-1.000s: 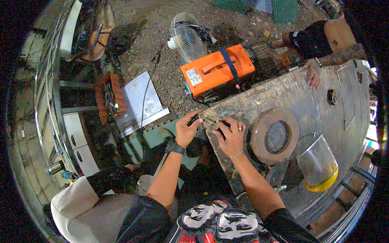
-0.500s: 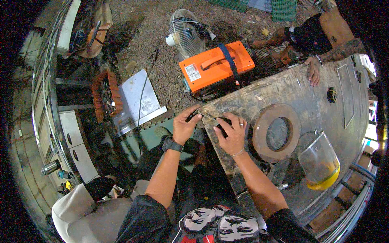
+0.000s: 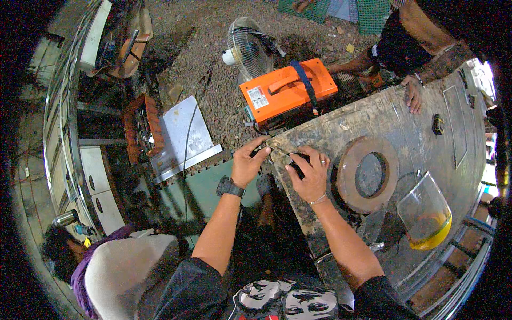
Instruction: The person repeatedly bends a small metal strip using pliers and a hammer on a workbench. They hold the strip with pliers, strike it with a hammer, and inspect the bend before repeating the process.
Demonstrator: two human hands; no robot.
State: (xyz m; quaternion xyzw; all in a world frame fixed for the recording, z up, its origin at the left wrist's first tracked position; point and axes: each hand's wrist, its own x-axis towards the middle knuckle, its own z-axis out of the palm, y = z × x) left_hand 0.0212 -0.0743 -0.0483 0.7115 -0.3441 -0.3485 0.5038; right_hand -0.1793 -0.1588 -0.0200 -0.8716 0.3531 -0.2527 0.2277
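At the near left corner of a worn workbench (image 3: 333, 133), my left hand (image 3: 248, 164) is closed in a pinch on one end of a thin, rod-like piece (image 3: 279, 151). My right hand (image 3: 312, 175), a ring on one finger, pinches toward the other end, close over the bench top. What exactly the piece is, I cannot make out; fingers cover its ends. Just right of my right hand lies a thick, rusty flat ring (image 3: 345, 173). Farther right rests a clear face shield (image 3: 424, 202) with a yellow part.
Beyond the bench stand an orange machine (image 3: 285, 89) with a strap and a fan (image 3: 250, 50). A co-worker's hand (image 3: 413, 96) rests on the far edge, near a tape measure (image 3: 438, 125). A metal sheet (image 3: 186, 128) lies left. Another person (image 3: 60, 253) is at lower left.
The view has shifted slightly. Both my hands keep their pinch at the bench corner. Another person has come into view at lower left, and the co-worker across the bench has moved a little.
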